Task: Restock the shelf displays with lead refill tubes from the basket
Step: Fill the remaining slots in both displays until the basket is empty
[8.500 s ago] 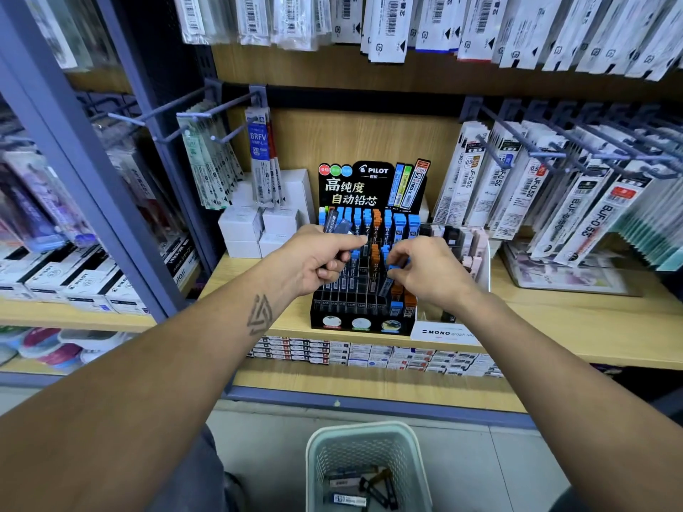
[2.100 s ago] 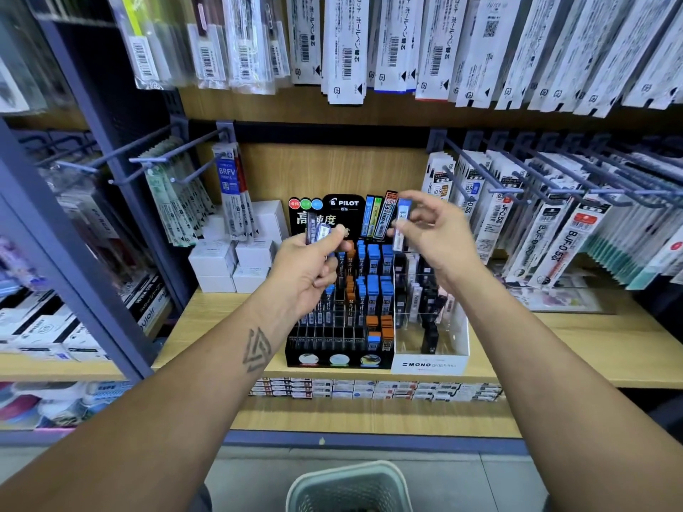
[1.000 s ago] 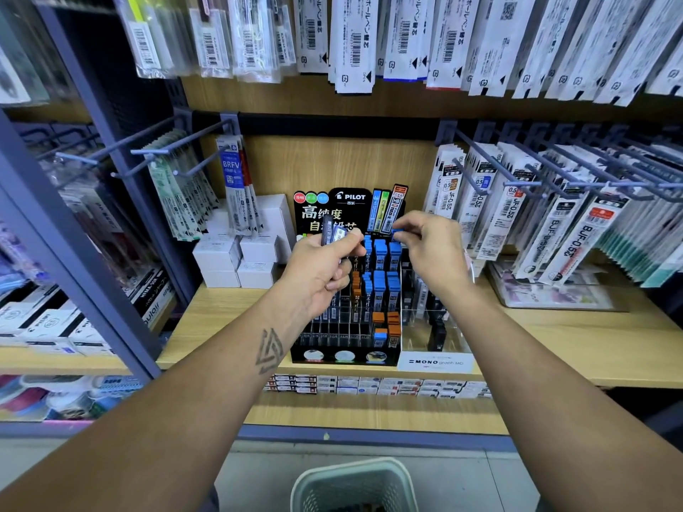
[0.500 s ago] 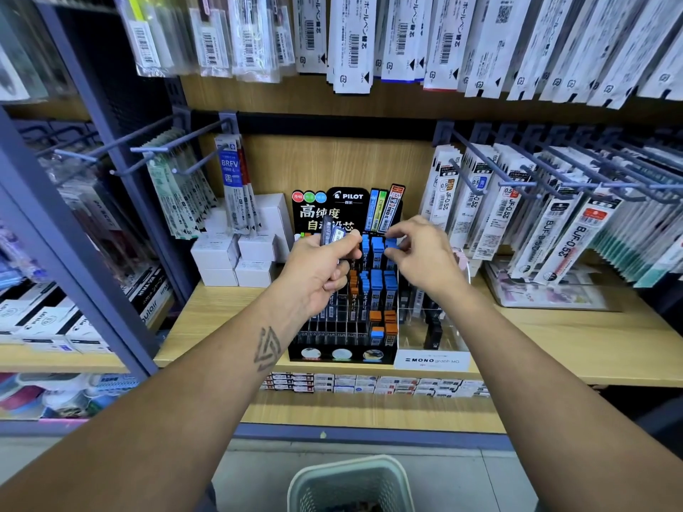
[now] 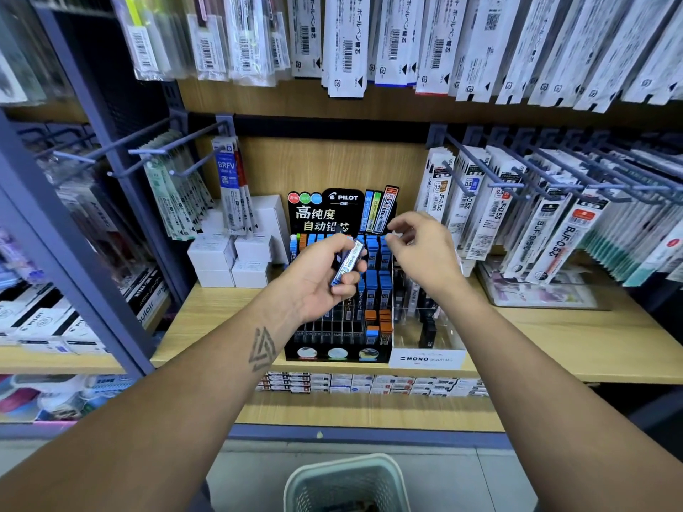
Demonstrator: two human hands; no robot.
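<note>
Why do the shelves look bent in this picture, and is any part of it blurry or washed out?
Head view: the wide lens bows the shelf edge and splays the hanging packets outward. The right hand is slightly motion-blurred, and the tube in the left hand is soft too. The display stand prints sharp. Lighting is even, without harsh glare. The basket sits dim at the bottom.

Both forearms reach forward; left hand (image 5: 321, 279) curls palm-up, gripping; right hand (image 5: 421, 249) hovers, fingers loosely bent.
</note>
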